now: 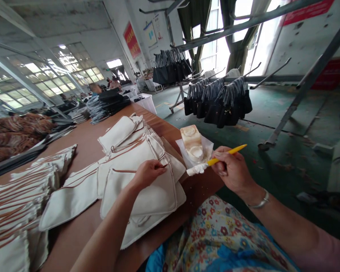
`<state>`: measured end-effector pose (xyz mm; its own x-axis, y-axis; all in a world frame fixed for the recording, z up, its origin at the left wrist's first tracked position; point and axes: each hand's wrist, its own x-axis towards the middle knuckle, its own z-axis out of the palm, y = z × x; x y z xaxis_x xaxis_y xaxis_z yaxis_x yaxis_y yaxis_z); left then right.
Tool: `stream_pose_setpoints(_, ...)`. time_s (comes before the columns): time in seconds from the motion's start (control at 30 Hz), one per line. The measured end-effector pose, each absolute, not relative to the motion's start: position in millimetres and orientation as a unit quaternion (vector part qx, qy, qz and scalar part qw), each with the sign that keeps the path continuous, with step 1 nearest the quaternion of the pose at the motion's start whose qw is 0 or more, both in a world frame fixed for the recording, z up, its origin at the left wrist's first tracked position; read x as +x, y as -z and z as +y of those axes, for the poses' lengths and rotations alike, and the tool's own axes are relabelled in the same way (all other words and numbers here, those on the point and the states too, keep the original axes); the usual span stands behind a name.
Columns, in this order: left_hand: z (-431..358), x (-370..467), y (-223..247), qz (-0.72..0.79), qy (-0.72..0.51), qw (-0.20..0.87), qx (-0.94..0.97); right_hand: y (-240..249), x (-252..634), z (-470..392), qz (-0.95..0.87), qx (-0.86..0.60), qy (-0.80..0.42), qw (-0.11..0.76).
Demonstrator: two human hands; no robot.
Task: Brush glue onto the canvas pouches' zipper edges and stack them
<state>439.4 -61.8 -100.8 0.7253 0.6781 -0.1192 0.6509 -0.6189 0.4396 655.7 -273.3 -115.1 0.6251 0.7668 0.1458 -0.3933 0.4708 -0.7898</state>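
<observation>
A person in a floral apron (215, 230) works at a brown surface (83, 134), the right hand (231, 166) closed around a yellow-handled brush (234, 150), its head coated in white paste. The brush tip sits just beside the near edge of a white sheet (181, 148), which bears a cream-coloured container (191, 138) caked with the same kind of paste. The left hand (150, 173) rests on the uppermost cream bag piece (141, 192) of an overlapping stack, its fingers curled at a brown-trimmed edge; whether they pinch the material cannot be told. A silver bracelet (262, 200) circles the right wrist.

At left, a fanned row of cream pieces (25, 200) with brown strips lies on the surface, near a heap of brown material (17, 132). Farther along, dark goods (113, 104) are piled beside clear plastic wrapping.

Across the floor, black handbags (229, 111) with wrapped handles hang from a metal rack (289, 100); a small gold-toned detail shows on one, too small to read. On the far wall, a red banner (132, 40) carries yellow characters, blurred beyond reading, beside a blue-and-yellow poster (150, 34). Another red sign (308, 11), at upper right, bears pale, illegible marks.
</observation>
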Motion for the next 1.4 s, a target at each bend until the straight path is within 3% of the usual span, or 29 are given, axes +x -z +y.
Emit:
stream_pose_setpoints(0.1, -82, 434, 93, 0.355, -0.071, 0.356, 0.861, 110, 644, -256, -0.308, -0.396, -0.321, 0.803)
stream_pose_setpoints(0.23, -105, 433, 85, 0.361, -0.065, 0.408, 0.836, 109, 632, -243, -0.456, -0.465, -0.221, 0.726)
stream_pose_setpoints(0.33, -117, 433, 83, 0.359, -0.065, 0.406, 0.838, 109, 632, -238, -0.543, -0.491, -0.140, 0.667)
stream_pose_setpoints(0.47, -125, 433, 83, 0.366, -0.084, 0.406, 0.833, 104, 638, -242, -0.550, -0.516, -0.052, 0.655)
stream_pose_setpoints(0.63, -130, 432, 85, 0.344, -0.113, 0.376, 0.853, 102, 633, -251, -0.561, -0.502, -0.110, 0.649)
stream_pose_setpoints(0.8, -144, 421, 86, 0.259, -0.157, 0.279, 0.911, 108, 645, -248, -0.497, -0.531, -0.068, 0.683)
stream_pose_setpoints(0.93, -158, 412, 83, 0.202, -0.171, 0.219, 0.939, 108, 646, -245, -0.425, -0.491, -0.213, 0.730)
stream_pose_setpoints(1.1, -163, 409, 79, 0.193, -0.185, 0.211, 0.940, 99, 639, -249, -0.368, -0.376, -0.463, 0.713)
stream_pose_setpoints(1.27, -167, 406, 75, 0.204, -0.177, 0.208, 0.940, 92, 643, -253, -0.308, -0.368, -0.426, 0.767)
stream_pose_setpoints(1.4, -164, 408, 66, 0.204, -0.177, 0.220, 0.937, 94, 635, -257, -0.324, -0.376, -0.445, 0.745)
